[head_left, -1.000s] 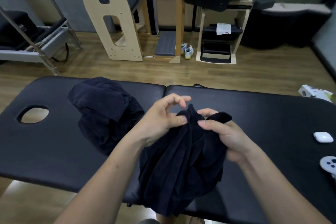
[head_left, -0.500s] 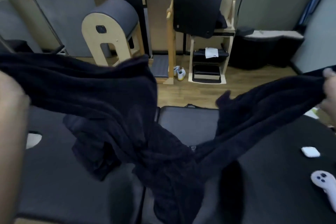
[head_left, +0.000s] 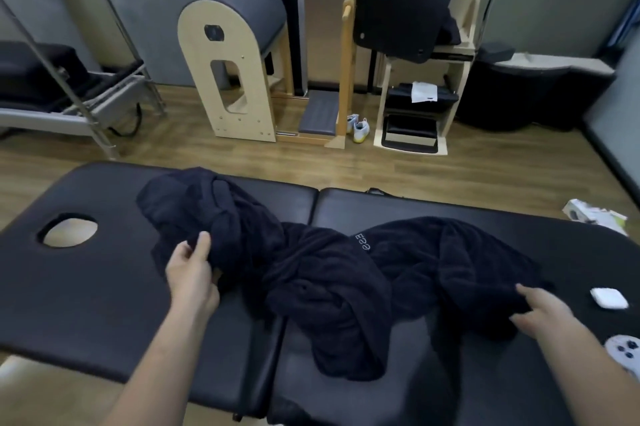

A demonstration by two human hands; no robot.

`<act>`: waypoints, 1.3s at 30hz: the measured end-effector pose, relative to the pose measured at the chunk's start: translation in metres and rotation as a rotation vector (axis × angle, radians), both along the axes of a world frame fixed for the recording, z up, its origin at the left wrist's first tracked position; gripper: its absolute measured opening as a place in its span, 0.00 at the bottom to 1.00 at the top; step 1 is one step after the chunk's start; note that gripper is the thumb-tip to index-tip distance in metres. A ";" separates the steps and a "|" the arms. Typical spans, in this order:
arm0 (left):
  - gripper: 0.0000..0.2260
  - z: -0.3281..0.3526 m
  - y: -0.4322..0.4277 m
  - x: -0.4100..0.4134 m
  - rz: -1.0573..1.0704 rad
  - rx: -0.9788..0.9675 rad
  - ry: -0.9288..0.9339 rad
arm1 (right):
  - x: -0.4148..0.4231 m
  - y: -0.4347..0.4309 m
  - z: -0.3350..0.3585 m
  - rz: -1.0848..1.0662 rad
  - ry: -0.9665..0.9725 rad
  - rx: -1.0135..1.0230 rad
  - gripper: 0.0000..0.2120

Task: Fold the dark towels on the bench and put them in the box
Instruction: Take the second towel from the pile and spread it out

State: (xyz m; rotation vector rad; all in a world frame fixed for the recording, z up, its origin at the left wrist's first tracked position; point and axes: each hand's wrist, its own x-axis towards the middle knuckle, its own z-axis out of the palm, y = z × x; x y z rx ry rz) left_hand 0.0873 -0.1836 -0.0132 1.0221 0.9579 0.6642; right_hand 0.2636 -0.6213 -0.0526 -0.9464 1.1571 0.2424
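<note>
A long dark towel (head_left: 329,283) lies twisted and bunched across the black padded bench (head_left: 86,304), with a small pale label showing near its middle. Behind its left end a second dark towel (head_left: 194,197) sits in a heap, touching the first. My left hand (head_left: 190,273) grips the left end of the long towel, thumb on top of the fabric. At the towel's right end, my right hand (head_left: 543,308) rests with its fingers spread, holding nothing. No box shows in this view.
A white earbud case (head_left: 609,298) and a white controller (head_left: 623,351) lie at the bench's right end. The bench has a face hole (head_left: 67,230) at the left. Wooden exercise equipment (head_left: 232,55) stands on the floor beyond. White packaging (head_left: 594,214) lies on the floor at right.
The long towel, first bunched between both hands, was stretched wide in the air and now lies across the bench. My hands have come down with it and my right hand has loosened.
</note>
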 end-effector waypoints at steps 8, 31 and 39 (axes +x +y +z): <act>0.12 0.040 -0.062 0.025 -0.245 -0.014 -0.191 | 0.039 0.036 0.060 0.198 -0.449 -0.408 0.10; 0.22 -0.021 -0.138 -0.027 -0.346 -0.080 -0.151 | -0.032 0.170 0.060 0.046 -0.572 -0.290 0.03; 0.17 -0.009 -0.149 -0.019 -0.404 0.017 -0.059 | -0.111 0.194 0.032 1.212 -0.994 -0.666 0.05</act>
